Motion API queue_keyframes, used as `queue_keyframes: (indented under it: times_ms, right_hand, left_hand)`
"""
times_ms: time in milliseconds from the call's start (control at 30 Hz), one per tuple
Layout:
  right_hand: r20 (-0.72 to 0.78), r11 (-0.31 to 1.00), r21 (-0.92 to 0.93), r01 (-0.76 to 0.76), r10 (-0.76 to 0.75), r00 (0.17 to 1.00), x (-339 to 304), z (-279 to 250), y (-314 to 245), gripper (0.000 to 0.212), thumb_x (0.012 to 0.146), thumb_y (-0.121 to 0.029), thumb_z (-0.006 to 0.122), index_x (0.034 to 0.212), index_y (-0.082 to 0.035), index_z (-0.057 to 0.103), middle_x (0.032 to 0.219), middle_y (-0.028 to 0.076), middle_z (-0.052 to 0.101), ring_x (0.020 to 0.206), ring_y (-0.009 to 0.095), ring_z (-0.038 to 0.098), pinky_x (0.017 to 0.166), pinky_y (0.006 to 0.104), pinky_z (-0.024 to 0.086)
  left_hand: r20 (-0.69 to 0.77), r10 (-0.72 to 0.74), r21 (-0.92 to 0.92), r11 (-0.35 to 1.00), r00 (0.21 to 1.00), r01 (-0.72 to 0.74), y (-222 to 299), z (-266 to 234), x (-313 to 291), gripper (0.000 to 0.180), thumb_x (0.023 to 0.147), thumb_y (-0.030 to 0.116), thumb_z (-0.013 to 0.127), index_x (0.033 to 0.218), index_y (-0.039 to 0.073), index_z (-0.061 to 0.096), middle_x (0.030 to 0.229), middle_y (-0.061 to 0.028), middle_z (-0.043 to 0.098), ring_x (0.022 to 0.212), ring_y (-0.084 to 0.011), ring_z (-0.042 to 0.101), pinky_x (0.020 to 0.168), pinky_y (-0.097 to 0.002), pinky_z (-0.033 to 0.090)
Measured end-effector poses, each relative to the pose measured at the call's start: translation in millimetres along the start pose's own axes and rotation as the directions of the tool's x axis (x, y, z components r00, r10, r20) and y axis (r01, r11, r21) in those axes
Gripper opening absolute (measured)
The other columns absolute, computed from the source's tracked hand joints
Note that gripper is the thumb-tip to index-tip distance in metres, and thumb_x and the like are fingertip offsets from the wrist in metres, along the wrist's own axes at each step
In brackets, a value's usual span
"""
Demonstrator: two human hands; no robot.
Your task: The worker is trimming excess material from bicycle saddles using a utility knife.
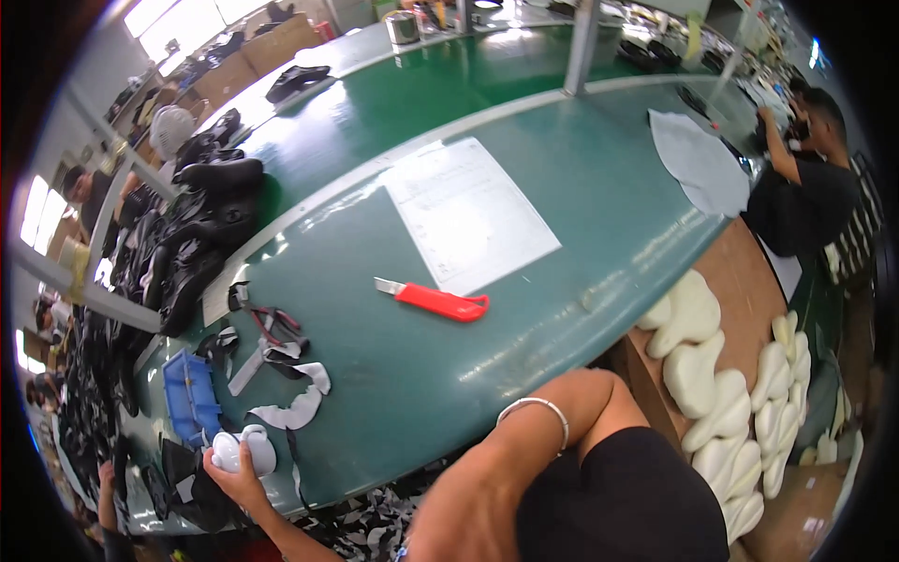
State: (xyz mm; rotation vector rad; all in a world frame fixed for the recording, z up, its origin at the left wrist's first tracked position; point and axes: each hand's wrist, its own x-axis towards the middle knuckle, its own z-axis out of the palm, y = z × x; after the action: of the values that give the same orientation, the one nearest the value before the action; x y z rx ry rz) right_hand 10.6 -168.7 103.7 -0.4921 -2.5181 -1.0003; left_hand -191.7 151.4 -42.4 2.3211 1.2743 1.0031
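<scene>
At the lower left, my left hand [237, 480] is closed around a white mug [257, 451] with a rounded part on its left side. The mug is held at the near left of the green table, beside a blue plastic basket [190, 398]. My right arm [552, 407], with a silvery bangle, is bent at the elbow and its forearm runs out past the lower edge. The right hand itself is out of the picture. A red utility knife [440, 302] with its blade showing lies mid-table, just below white paper sheets [473, 220].
Red-handled pliers [274, 325] lie among grey and black scraps [292, 407]. Black shoes [201, 225] are heaped at left. Cream-coloured foot-shaped pieces [716, 403] fill cardboard at right. A metal post [581, 47] stands at the back. Co-workers [810, 187] sit at both sides.
</scene>
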Motion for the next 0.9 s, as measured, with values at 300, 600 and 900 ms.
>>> queue_keyframes:
  times_ms: [300, 600, 900]
  right_hand:
    - [-0.656, 0.896, -0.26, -0.36, 0.11, 0.747, -72, -74, -103, 0.012, 0.077, -0.013, 0.055, 0.069, -0.003, 0.057, 0.087, 0.015, 0.064, 0.078, 0.031, 0.062, 0.077, 0.0348, 0.049]
    - [-0.102, -0.665, -0.145, -0.733, 0.747, -0.657, -177, 55, -486, 0.022, 0.086, -0.023, 0.059, 0.093, -0.002, 0.063, 0.091, 0.014, 0.063, 0.081, 0.033, 0.058, 0.073, 0.0438, 0.045]
    - [-0.18, -0.992, -0.099, -0.083, 0.1, -0.978, -161, 108, -497, 0.036, 0.091, -0.036, 0.045, 0.09, -0.007, 0.066, 0.091, 0.015, 0.067, 0.093, 0.035, 0.061, 0.084, 0.0527, 0.043]
  left_hand:
    - [-0.047, 0.248, 0.235, 0.944, 0.968, -0.231, -2, -3, -3, 0.072, 0.08, 0.042, 0.072, 0.127, -0.004, 0.045, 0.123, -0.0252, 0.049, 0.115, -0.0381, 0.047, 0.101, -0.0427, 0.036]
    - [-0.086, 0.369, -0.147, 0.914, 0.926, -0.378, 138, -18, -50, 0.042, 0.09, 0.031, 0.064, 0.114, -0.003, 0.055, 0.115, -0.0148, 0.057, 0.106, -0.0231, 0.053, 0.089, -0.0325, 0.043]
    - [0.448, 0.868, -0.558, 0.459, 0.214, -0.691, 383, 136, -206, 0.042, 0.075, 0.023, 0.075, 0.11, 0.007, 0.058, 0.123, -0.0146, 0.051, 0.114, -0.032, 0.049, 0.091, -0.0399, 0.043]
